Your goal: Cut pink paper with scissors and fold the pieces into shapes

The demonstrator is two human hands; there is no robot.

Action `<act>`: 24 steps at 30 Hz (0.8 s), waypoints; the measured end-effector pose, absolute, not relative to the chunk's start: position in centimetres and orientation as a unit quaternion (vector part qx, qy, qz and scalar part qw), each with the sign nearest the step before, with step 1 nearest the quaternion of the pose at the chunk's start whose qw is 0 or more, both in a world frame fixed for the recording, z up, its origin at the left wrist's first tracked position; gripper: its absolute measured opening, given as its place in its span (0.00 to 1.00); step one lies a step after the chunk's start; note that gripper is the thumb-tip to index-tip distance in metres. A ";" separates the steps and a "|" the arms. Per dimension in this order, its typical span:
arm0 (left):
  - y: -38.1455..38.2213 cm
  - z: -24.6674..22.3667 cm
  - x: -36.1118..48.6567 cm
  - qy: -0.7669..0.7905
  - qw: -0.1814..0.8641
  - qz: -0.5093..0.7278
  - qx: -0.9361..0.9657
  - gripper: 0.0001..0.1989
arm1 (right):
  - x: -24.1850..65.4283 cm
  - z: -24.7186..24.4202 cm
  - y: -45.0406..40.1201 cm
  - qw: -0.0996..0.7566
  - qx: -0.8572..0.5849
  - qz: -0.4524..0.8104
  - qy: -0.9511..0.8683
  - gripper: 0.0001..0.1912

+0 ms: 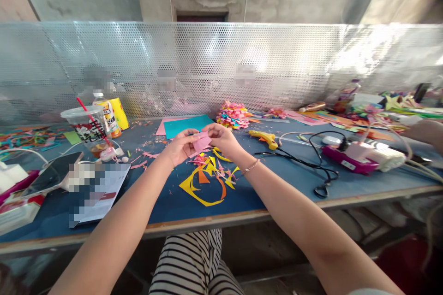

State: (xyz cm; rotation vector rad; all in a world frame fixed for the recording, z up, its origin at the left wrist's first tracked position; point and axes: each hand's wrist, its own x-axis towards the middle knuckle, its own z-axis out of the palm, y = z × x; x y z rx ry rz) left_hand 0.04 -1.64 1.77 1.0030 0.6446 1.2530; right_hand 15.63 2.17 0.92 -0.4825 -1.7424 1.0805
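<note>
Between my two hands is a small piece of pink paper [202,142], held up over the table. My left hand [182,147] pinches its left side, and my right hand [223,140] grips its upper right part. Under them lie yellow paper offcuts [194,189], with orange and pink scraps mixed in. Just behind my hands rests a sheet of blue paper [187,124] with a pink sheet partly beneath it. A heap of folded paper strips [232,114], mostly pink, sits behind my right hand.
A yellow-handled tool [263,138] and black cables [304,161] lie to the right, near a purple power strip [349,159]. On the left stand a plastic cup [86,124] with a straw and a bottle [110,117]. A perforated screen [284,69] borders the table [242,203]. Another person's hand [427,133] is far right.
</note>
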 end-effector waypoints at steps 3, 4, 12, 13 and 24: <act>-1.7 1.8 0.2 0.297 0.643 0.556 0.435 0.14 | 15.6 0.8 2.3 0.490 -0.181 0.449 -0.725 0.15; -1.7 1.8 0.2 0.298 0.641 0.559 0.433 0.14 | 15.6 0.7 2.3 0.493 -0.174 0.449 -0.725 0.15; -1.2 1.4 -0.1 0.251 0.650 0.572 0.433 0.14 | 15.5 0.6 2.2 0.515 -0.163 0.451 -0.710 0.06; -1.2 1.3 -0.1 0.245 0.652 0.571 0.434 0.13 | 15.5 0.7 2.2 0.517 -0.164 0.451 -0.709 0.06; -1.4 1.4 -0.1 0.231 0.649 0.563 0.457 0.12 | 15.6 1.0 1.8 0.507 -0.136 0.449 -0.723 0.05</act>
